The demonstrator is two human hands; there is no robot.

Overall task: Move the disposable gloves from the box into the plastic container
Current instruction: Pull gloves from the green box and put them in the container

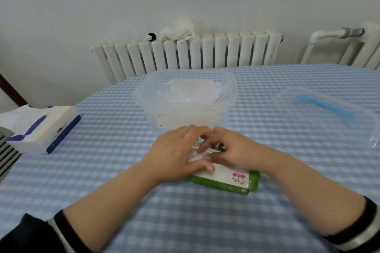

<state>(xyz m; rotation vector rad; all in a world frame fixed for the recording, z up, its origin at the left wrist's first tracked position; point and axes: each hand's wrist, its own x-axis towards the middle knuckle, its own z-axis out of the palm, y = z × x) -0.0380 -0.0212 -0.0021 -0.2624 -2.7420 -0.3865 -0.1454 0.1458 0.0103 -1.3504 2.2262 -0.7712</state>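
Head view: the left hand (pixel 181 150) lies fingers-flat on one green-and-white glove box (pixel 226 178), while the right hand (pixel 228 148), beside it, pinches a clear film glove (pixel 200 155) at the box opening. Just beyond both hands stands one plastic container (pixel 185 98), gloves already inside, too filmy to count. Feather-light, limp and probably clingy, each glove is best pinched at an edge.

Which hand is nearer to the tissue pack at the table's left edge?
The left. The left hand rests on the glove box, on the side toward the tissue pack; the right hand lies beyond it, farther right.
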